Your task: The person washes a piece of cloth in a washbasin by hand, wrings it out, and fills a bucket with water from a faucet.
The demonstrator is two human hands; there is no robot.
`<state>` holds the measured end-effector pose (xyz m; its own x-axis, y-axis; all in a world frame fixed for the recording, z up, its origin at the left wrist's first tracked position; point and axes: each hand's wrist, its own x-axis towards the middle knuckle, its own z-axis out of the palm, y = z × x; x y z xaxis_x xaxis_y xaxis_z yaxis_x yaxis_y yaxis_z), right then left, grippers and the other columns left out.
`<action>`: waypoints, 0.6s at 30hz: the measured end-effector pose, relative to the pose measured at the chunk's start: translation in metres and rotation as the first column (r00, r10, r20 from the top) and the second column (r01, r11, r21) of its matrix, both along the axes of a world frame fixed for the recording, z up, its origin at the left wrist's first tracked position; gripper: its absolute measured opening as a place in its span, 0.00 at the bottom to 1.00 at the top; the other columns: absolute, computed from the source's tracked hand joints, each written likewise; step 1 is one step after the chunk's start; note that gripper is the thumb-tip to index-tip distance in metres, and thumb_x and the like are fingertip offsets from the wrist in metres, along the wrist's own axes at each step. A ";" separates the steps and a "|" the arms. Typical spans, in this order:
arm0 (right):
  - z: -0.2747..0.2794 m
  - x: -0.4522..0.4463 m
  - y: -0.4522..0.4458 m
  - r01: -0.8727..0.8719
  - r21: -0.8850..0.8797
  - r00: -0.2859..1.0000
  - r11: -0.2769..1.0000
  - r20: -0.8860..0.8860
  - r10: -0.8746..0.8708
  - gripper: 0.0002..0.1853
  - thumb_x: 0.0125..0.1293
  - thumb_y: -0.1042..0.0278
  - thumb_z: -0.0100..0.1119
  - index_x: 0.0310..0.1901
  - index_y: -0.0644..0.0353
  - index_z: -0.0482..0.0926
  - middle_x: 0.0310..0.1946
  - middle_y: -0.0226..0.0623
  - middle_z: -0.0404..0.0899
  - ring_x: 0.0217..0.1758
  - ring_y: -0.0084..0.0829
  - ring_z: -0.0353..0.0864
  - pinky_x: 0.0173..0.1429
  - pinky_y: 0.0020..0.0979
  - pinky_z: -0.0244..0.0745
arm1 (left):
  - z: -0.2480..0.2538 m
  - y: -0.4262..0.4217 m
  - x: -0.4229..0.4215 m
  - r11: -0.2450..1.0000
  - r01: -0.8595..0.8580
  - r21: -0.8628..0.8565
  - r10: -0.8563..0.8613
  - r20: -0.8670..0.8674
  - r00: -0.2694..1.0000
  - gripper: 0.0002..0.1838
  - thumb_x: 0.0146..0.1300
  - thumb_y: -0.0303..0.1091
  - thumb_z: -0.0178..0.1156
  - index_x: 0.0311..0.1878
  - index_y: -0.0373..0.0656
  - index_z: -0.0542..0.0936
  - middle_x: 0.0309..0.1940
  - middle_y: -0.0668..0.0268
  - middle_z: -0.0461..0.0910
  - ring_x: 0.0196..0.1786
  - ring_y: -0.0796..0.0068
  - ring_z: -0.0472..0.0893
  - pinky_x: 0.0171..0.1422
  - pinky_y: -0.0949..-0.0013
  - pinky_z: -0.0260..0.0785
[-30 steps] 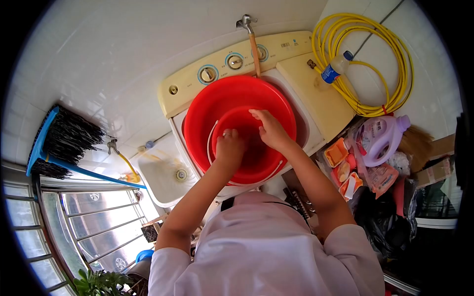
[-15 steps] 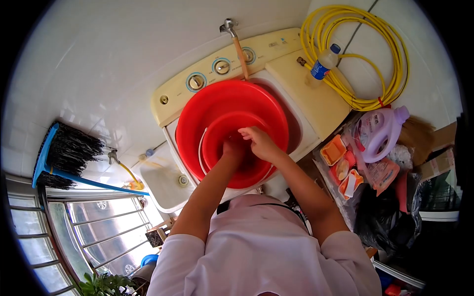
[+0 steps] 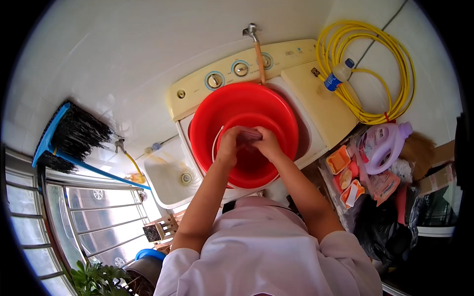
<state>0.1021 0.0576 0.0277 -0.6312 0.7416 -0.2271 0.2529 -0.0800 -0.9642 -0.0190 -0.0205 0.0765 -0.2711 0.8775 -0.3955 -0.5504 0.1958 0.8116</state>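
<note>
A small mauve, cloth-like piece (image 3: 251, 134) is stretched between my two hands over a red bucket (image 3: 256, 178). My left hand (image 3: 232, 143) grips one end, its fingers curled toward the middle. The other end is in my right hand (image 3: 267, 143), closed as well. The bucket has a white handle and stands inside a larger red basin (image 3: 210, 108). Dark shade and my hands hide most of the bucket's contents. Under the basin is a cream twin-tub washing machine (image 3: 318, 96).
A tap with a tan hose (image 3: 260, 61) hangs behind the basin. To the left are a white sink (image 3: 165, 190) and a blue-handled mop (image 3: 81, 170). On the right are a coiled yellow hose (image 3: 412, 89), a bottle (image 3: 338, 75) and a lilac detergent jug (image 3: 390, 143).
My left hand has come up out of the bucket with the mauve piece. My right hand, loosely curled before, now grips it too. The whole view has shifted slightly.
</note>
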 end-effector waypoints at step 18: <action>-0.001 -0.012 -0.005 0.159 -0.515 0.943 0.842 -0.174 -0.284 0.29 0.62 0.41 0.48 0.54 0.59 0.69 0.45 0.34 0.74 0.44 0.26 0.73 0.52 0.28 0.65 | -0.068 0.019 0.033 0.968 -0.229 -0.100 0.249 0.283 0.926 0.10 0.68 0.38 0.42 0.44 0.46 0.70 0.33 0.67 0.75 0.33 0.76 0.74 0.38 0.67 0.70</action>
<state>0.0905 0.0524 0.0267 -0.5436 0.7002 -0.4628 -0.0564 -0.5806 -0.8123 0.0144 -0.0020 0.0085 -0.3341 0.7714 -0.5416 -0.7974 0.0751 0.5988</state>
